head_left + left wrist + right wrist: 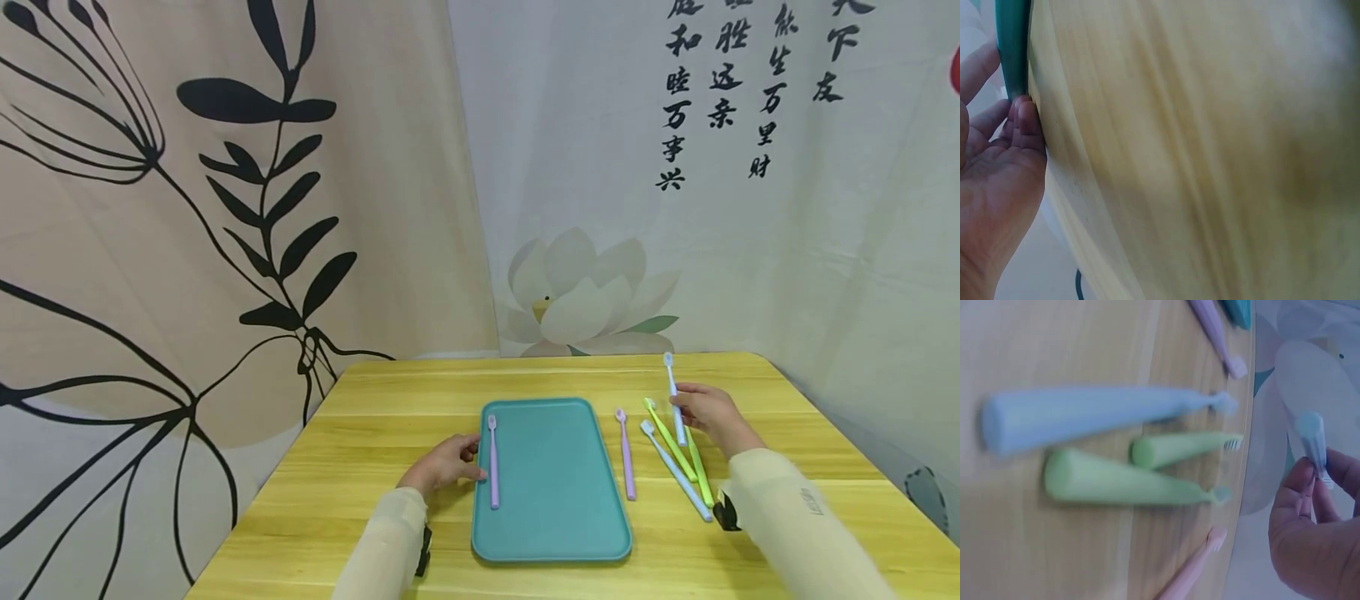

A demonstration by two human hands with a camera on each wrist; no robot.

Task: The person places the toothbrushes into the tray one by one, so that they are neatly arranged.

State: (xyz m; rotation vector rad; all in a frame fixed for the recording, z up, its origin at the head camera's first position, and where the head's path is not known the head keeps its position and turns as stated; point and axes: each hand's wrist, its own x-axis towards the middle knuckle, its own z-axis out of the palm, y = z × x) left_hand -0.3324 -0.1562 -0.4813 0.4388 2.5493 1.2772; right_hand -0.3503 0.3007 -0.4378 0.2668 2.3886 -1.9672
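My right hand (708, 412) pinches a light blue toothbrush (680, 427) above the table's right side, its head pointing up and away. In the right wrist view, that toothbrush (1314, 439) shows its handle end between thumb and fingers. At the left edge of a teal tray (555, 483), my left hand (447, 463) holds the rim; the left wrist view has curled fingers against the tray's edge (1015, 50). A purple toothbrush (493, 467) lies lengthwise inside the tray, along its left side.
Right of the tray lie a second purple toothbrush (627, 458), a blue toothbrush (678, 472) and two green toothbrushes (671, 442), partly overlapping. A pink toothbrush (1192, 570) appears only in the right wrist view. Behind the wooden table (390, 400) hangs a printed curtain (405, 208).
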